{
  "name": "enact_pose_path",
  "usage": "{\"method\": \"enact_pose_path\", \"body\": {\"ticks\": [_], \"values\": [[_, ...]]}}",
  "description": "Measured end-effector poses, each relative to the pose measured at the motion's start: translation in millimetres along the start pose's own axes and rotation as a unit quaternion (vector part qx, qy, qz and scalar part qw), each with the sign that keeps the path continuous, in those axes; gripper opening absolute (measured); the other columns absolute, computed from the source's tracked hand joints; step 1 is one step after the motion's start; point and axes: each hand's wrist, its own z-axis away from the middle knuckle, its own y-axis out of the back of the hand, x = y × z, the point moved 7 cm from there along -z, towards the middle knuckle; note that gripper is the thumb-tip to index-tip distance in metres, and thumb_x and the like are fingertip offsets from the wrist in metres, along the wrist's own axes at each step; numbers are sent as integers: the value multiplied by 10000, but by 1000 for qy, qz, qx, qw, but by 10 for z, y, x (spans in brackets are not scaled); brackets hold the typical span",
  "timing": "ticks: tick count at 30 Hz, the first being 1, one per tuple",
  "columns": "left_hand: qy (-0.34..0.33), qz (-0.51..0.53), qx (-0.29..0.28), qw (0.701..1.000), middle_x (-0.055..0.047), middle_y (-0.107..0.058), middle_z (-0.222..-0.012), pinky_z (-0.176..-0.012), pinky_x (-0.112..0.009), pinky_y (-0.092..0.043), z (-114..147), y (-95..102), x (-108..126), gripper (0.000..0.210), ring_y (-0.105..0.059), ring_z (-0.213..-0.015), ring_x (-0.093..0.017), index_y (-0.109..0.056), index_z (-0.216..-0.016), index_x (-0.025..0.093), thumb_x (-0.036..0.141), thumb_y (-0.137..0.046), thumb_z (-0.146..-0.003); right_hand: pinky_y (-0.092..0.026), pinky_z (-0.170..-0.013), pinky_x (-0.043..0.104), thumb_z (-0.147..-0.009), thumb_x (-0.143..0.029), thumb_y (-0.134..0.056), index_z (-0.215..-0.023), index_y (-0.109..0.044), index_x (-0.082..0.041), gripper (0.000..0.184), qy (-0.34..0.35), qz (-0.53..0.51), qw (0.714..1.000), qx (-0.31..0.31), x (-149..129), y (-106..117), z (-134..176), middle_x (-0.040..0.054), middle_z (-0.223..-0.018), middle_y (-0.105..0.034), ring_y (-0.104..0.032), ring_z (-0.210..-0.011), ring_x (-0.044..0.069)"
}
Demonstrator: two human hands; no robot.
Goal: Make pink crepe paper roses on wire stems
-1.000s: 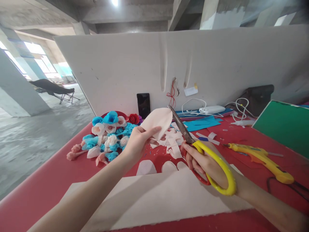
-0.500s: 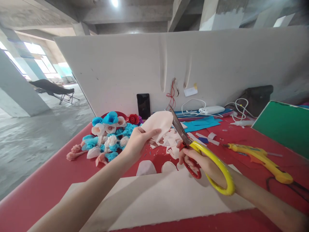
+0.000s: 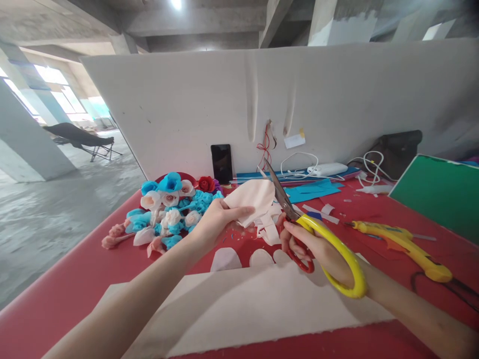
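Note:
Pinched in my left hand is a cream paper piece with a rounded far edge. My right hand grips scissors with one yellow and one red handle loop. Their metal blades point up and away, beside the right edge of the paper piece. A thin pale sliver shows near the blade tips; whether it is still joined to the paper, I cannot tell. Below the hands lie several rounded paper cut-outs and a large cream sheet. White paper scraps lie behind them.
Blue, white and pink paper flowers are heaped at left. A phone leans on the white panel. On the right are a yellow glue gun, a green board and blue paper. White cable runs behind.
The paper piece has shifted slightly right and down and turned in my left hand. The scissors have moved slightly right, and a thin sliver now shows near their tips.

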Motion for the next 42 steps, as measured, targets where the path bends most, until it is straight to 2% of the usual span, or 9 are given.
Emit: {"method": "enact_pose_path", "body": {"ticks": [12,18,22,25,29,34,37,40,42], "values": [[11,-30,12,999,-68,-555,-384,-354,-170,-367,0,63,-5,281,-546,-401,-115,-572,-430,113,255,-696,-639,-166,-306,190,-817,-546,-459,-661,-459,-175,402,2,28,997,65,-71,147,15,-45,-469,-444,-241,-304,38],[-25,-86,31,996,-65,-599,-461,-419,-204,-412,-25,59,8,239,-531,-413,-108,-601,-485,119,288,-684,-633,-274,-348,189,-745,-351,-545,-765,-511,-178,177,-57,-47,997,-5,110,139,-109,-73,-434,-373,-335,-347,64],[-82,-176,59,979,-32,-537,-409,-446,-223,-400,6,56,80,307,-509,-422,-118,-568,-444,141,316,-629,-689,-226,-363,171,-708,-371,-590,-877,-466,-182,281,-61,-101,993,-12,10,136,-140,-23,-575,-530,-321,-396,46],[-156,-258,79,950,-43,-618,-560,-599,-253,-434,70,73,165,169,-571,-614,-170,-641,-557,168,284,-643,-680,-213,-389,162,-688,-429,-618,-828,-439,-177,340,-38,-152,988,-6,-163,111,-108,17,-715,-579,-313,-442,28],[-234,-349,47,906,-56,-692,-864,-895,-322,-360,144,45,185,122,-560,-926,-235,-718,-756,241,208,-658,-655,-223,-403,157,-648,-395,-698,-795,-442,-181,365,-27,-201,979,14,-261,80,-38,-59,-589,-424,-298,-449,25],[-418,-482,27,770,-63,-660,-1037,-982,-368,-305,315,-200,276,299,-540,-1011,-226,-658,-1023,267,159,-565,-759,-302,-435,152,-620,-255,-701,-902,-487,-211,357,-33,-154,985,72,-220,123,33,-60,-649,-411,-336,-499,35],[-361,-375,81,850,-85,-565,-1205,-922,-348,-381,261,-142,294,436,-505,-1083,-233,-523,-1203,226,230,-582,-771,-340,-424,188,-616,-275,-674,-938,-490,-222,374,-15,-135,987,87,-263,130,68,-41,-677,-448,-399,-514,72],[-143,-185,-14,972,-89,-626,-1114,-815,-329,-455,91,-179,28,410,-585,-975,-243,-556,-1159,180,417,-454,-842,-365,-423,225,-618,-315,-652,-958,-487,-232,387,1,-116,987,114,-322,146,97,-17,-718,-482,-452,-548,115],[-49,-66,-88,993,-101,-680,-982,-791,-335,-472,63,-266,-119,537,-619,-916,-251,-621,-1064,138,519,-298,-869,-377,-452,231,-613,-316,-649,-911,-506,-235,340,17,-106,985,133,-364,166,112,-16,-709,-476,-460,-584,125]]}}
